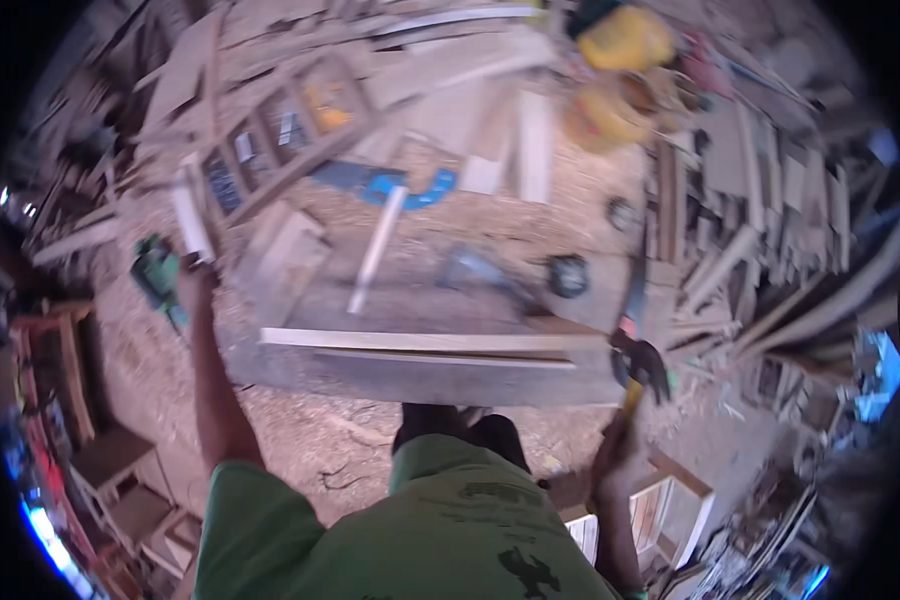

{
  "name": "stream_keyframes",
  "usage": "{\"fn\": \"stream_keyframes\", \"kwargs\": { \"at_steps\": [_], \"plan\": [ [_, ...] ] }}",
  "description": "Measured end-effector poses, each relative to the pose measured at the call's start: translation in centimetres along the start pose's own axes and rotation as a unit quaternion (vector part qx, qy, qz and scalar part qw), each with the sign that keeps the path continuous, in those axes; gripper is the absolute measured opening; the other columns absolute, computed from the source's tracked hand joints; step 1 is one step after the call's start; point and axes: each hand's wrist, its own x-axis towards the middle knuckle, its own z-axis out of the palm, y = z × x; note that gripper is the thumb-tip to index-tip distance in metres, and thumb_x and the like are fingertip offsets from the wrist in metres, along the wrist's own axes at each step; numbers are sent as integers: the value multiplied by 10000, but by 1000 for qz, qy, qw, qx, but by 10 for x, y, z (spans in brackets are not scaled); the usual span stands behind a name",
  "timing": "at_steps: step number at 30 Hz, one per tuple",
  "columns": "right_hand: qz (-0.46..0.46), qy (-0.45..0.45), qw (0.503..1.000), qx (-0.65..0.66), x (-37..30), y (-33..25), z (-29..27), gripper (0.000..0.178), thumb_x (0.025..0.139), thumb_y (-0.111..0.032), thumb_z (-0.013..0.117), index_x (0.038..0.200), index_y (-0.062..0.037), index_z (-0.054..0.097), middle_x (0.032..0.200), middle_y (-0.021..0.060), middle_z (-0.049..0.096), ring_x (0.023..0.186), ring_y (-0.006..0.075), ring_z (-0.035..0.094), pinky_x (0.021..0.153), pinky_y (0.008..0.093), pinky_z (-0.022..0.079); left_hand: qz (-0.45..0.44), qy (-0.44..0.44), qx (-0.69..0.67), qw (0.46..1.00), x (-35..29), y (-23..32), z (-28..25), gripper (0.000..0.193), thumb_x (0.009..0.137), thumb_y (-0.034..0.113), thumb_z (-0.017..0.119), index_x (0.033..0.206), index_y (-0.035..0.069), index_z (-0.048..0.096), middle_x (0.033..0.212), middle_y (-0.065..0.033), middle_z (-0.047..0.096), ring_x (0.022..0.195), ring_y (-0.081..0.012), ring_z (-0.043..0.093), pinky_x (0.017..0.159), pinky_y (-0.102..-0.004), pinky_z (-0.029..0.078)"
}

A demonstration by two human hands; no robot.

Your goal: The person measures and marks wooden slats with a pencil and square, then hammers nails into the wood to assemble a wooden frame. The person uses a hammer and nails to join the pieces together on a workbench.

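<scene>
Two bare hands spread to either side of the workbench (470,384). At the lower right of the frame, the right hand (625,432) is clamped round the yellow handle of a hammer (650,369), its dark head showing above the fist. At the left of the frame, the left hand (198,277) meets the lower end of a pale wood piece (190,224); with the blur, I cannot tell whether its fingers close on it. A green tool (157,275) is just beside that hand.

The hammer should feel stiff, sturdy and head-heavy; a hold low on the handle would favour swing, one nearer the head control. The wood piece looks light and rigid, probably dry and a little rough, best balanced from its middle, with care at the sawn corners.

Along the workbench's near edge lie a long pale strip (435,341) and a thinner strip (470,358), easy to knock. The divided tray (305,162) at the upper left limits inward movement of the wood piece, and stacked offcuts (800,190) crowd the right. Most room seems to lie over the shavings (315,430) below the workbench.
</scene>
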Motion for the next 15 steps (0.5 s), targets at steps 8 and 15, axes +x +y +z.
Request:
{"fn": "stream_keyframes", "kwargs": {
  "at_steps": [8,15],
  "plan": [
    [-45,-1,988,-145,11,-59,-4,489,1090,-108,650,1575,-89,591,944,293,749,766,511,725,664,571,567,75,-127,-241,959,-299,230,141,77,998,129,795,1057,80,793,974,-11,735,865,-115,641,799,-281,538],
    [-92,15,987,-131,17,-55,-5,324,1113,-201,620,1413,-90,673,933,272,736,783,518,714,685,607,566,196,-242,-181,933,-502,250,317,105,1083,76,667,1149,109,741,1114,-29,792,1109,-171,721,1184,-447,425]
  ]
}}
